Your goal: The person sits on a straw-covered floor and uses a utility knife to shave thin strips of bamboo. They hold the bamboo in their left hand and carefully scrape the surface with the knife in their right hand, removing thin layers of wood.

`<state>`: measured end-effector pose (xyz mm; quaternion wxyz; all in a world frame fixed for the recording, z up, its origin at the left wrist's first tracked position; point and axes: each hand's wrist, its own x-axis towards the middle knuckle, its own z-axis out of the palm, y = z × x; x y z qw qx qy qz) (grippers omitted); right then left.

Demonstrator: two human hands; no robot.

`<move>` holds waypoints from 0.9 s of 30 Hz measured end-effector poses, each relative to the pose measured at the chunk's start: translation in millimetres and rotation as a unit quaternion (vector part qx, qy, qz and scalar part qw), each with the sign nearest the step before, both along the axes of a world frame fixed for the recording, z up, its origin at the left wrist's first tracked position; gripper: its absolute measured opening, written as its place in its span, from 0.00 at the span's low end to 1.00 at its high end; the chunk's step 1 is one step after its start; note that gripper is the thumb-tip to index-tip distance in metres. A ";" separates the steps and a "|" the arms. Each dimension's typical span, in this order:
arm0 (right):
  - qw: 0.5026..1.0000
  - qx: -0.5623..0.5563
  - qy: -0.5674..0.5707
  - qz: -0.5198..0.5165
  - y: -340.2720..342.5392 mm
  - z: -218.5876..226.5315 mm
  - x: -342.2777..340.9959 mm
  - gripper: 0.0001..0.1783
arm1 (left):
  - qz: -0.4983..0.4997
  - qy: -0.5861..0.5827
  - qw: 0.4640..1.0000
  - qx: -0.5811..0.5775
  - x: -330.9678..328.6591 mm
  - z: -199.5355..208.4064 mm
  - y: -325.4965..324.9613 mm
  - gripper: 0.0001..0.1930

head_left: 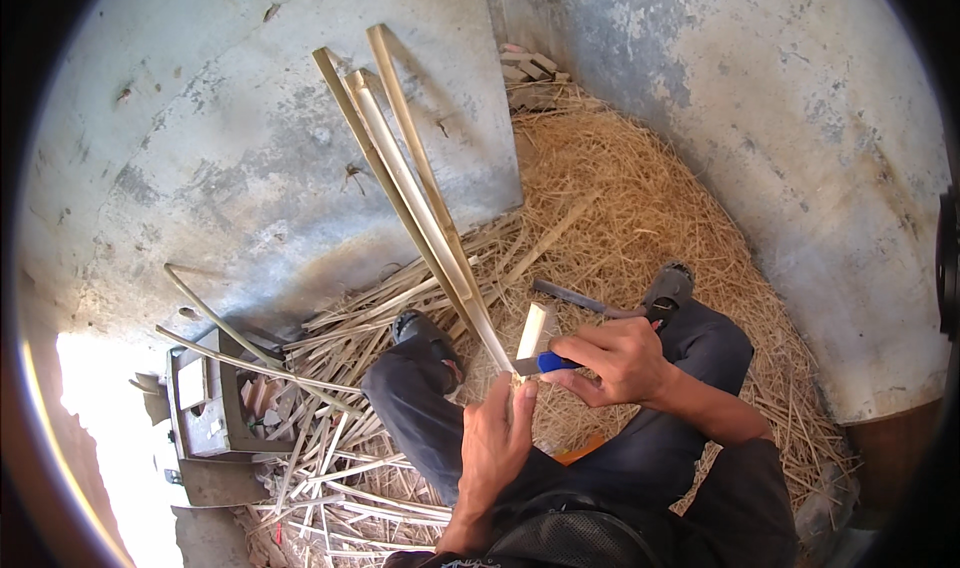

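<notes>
My left hand (pixel 497 436) pinches the near end of a long split bamboo strip (pixel 425 211), its pale inner side showing. The strip slants up and away toward the left wall. In my right hand (pixel 622 360) is a knife (pixel 558 362) with a blue handle, gripped from the right. Its short blade lies across or very close to the strip's end, just above my left fingertips; exact contact is hard to tell. A short pale bamboo piece (pixel 532 330) stands right beside the blade. Two more bamboo lengths, including a right-hand one (pixel 405 108), lean alongside the long strip.
Bamboo slivers (pixel 330 468) litter the floor at left, and fine shavings (pixel 610 188) heap up ahead. A dark flat bar (pixel 575 296) lies near my right shoe (pixel 672 286). An open box (pixel 225 408) with scraps stands at left. Worn walls (pixel 760 118) close in both sides.
</notes>
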<state>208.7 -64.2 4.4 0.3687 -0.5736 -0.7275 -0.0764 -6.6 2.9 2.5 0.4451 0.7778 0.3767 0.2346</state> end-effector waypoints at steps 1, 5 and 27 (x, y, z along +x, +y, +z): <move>1.000 0.001 -0.005 -0.008 -0.1 -1.1 0.5 0.14 | 0.003 0.004 1.000 -0.003 0.8 -0.1 -0.3 0.16; 0.996 0.020 0.027 -0.081 2.8 8.2 12.6 0.14 | -0.002 0.010 1.000 0.006 -2.5 3.2 -1.0 0.16; 1.000 -0.002 -0.010 -0.006 -0.8 6.1 2.0 0.15 | 0.018 0.009 1.000 -0.005 -3.0 3.8 -4.1 0.15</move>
